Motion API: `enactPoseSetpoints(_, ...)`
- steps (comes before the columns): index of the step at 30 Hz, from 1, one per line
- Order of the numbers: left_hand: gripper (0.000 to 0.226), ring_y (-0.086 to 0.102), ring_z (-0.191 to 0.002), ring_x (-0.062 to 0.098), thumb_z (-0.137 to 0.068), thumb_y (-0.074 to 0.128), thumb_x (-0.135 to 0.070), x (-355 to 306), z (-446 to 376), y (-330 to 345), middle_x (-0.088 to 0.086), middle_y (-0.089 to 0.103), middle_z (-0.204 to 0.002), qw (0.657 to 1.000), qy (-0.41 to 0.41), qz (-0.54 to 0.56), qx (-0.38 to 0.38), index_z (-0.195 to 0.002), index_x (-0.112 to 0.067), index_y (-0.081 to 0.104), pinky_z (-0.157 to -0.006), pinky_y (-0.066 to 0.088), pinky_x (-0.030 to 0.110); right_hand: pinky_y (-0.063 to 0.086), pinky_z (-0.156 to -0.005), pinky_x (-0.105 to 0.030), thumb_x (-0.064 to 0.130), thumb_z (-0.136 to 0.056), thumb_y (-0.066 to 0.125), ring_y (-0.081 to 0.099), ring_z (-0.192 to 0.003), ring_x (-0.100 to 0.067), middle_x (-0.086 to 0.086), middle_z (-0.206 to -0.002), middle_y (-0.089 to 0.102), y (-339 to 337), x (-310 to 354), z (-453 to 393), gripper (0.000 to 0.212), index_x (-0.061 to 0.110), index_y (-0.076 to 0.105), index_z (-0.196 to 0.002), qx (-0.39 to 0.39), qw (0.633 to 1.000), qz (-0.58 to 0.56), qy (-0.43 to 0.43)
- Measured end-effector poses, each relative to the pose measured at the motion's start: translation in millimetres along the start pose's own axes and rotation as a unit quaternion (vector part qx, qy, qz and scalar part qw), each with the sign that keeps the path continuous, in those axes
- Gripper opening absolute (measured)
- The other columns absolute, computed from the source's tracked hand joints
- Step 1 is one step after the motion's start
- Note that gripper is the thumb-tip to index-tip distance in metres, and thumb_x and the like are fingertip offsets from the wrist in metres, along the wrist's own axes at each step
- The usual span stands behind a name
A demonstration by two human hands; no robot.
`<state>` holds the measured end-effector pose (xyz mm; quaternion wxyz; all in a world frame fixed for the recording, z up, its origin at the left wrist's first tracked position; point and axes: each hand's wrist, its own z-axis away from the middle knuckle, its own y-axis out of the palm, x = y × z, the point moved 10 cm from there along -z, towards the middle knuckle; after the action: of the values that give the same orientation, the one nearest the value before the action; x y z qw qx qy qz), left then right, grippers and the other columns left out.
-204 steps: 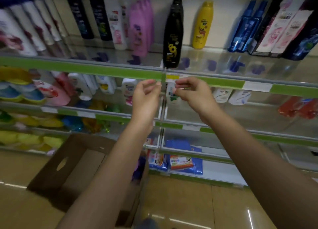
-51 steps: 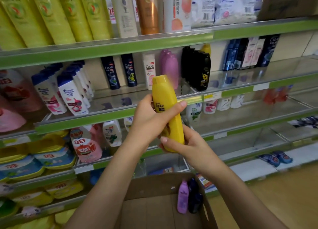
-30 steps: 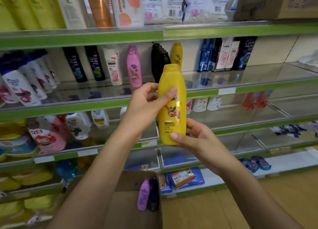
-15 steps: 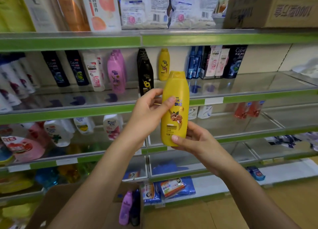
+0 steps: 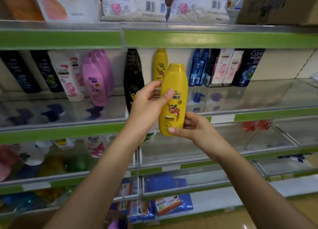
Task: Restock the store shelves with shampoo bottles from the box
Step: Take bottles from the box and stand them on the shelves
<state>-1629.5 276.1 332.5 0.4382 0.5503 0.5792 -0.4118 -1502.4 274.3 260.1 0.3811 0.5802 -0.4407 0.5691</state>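
Shampoo bottle, yellow and upright with its label facing the camera, is held in both hands in front of the glass shelf, lined up with the matching yellow bottle standing at the back of that shelf. The left hand wraps the upper body, thumb across the label and fingers curled behind; the right hand cups the base, thumb pressed on the lower front. Over the last couple of seconds the bottle has risen from low near the box to shelf height, and the view has swung so the yellow slot between the black bottles and the blue bottles now sits straight ahead. I judge the placing step is about to start. The box, plainly visible earlier with a pink bottle inside, has nearly left the frame's bottom edge.
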Motion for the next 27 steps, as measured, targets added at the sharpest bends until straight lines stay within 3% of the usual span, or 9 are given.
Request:
enactPoseSetpoints(7, 0.029, 0.066, -0.07, -0.003, -0.091, 0.059, -0.012, 12.5, -39.4, 8.3, -0.002, 0.067, -0.089, 1.0, 0.013, -0.018, -0.022, -0.119, -0.004, 0.059, -0.061, 0.049, 0.012, 0.055, -0.088, -0.025, 0.002, -0.08, 0.072, 0.069, -0.102, -0.014, 0.0, -0.107, 0.074, -18.1, -7.4, -48.8, 0.039, 0.014, 0.062, -0.115, 0.025, 1.0, 0.011, 0.0)
enactPoseSetpoints(12, 0.029, 0.067, -0.078, 0.0, -0.092, 0.058, -0.017, 22.7, -55.3, 8.6, 0.004, 0.069, -0.1, 0.997, 0.009, -0.044, -0.056, -0.12, -0.008, 0.06, -0.065, 0.052, 0.013, 0.054, -0.087, -0.023, 0.007, -0.079, 0.075, 0.069, -0.101, -0.012, 0.0, -0.108, 0.073, -28.6, -12.6, -75.8, 0.039, 0.013, 0.064, -0.116, 0.043, 0.997, 0.058, 0.001)
enactPoseSetpoints(18, 0.027, 0.066, -0.084, 0.004, -0.093, 0.057, -0.018, 34.9, -72.9, 6.7, 0.003, 0.068, -0.103, 0.994, 0.0, -0.056, -0.091, -0.12, -0.012, 0.058, -0.072, 0.056, 0.017, 0.053, -0.085, -0.018, 0.01, -0.077, 0.077, 0.068, -0.096, -0.009, 0.005, -0.103, 0.072, -31.9, -14.1, -105.7, 0.031, 0.026, 0.063, -0.1, 0.07, 0.991, 0.111, -0.012)
enactPoseSetpoints(27, 0.026, 0.066, -0.092, 0.011, -0.096, 0.053, -0.019, 58.9, -102.3, 8.8, 0.001, 0.067, -0.107, 0.989, 0.022, -0.096, -0.112, -0.121, -0.015, 0.057, -0.077, 0.056, 0.022, 0.054, -0.077, -0.013, 0.006, -0.073, 0.08, 0.069, -0.094, -0.007, 0.001, -0.104, 0.073, -41.2, -31.1, -149.0, 0.039, 0.012, 0.066, -0.109, 0.076, 0.987, 0.138, -0.022)
